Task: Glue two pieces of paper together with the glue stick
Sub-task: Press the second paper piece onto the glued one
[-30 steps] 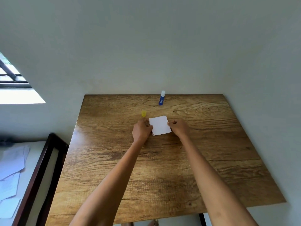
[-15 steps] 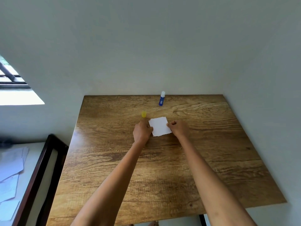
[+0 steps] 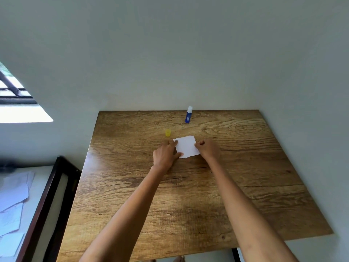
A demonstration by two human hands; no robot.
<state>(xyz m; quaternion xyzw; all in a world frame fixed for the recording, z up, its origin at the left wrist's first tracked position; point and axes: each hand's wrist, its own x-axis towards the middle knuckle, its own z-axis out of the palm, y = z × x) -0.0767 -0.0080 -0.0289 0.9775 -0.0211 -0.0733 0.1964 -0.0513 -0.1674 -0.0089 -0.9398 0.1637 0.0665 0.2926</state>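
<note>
Paper (image 3: 186, 146) lies flat on our wooden table (image 3: 245, 186), a single white square as far as we can see; whether two sheets are stacked there we cannot tell. Our left hand (image 3: 165, 155) rests on its left edge, fingers fairly straight, thumb and forefinger touching the sheet. Our right hand (image 3: 207, 148) sits at the right edge with fingers curled into a fist, knuckles touching the paper; whether it pinches anything we cannot tell. One blue glue stick (image 3: 188, 114) stands upright near the far edge, uncapped. One yellow cap (image 3: 167, 132) stands just beyond the paper's left corner.
</note>
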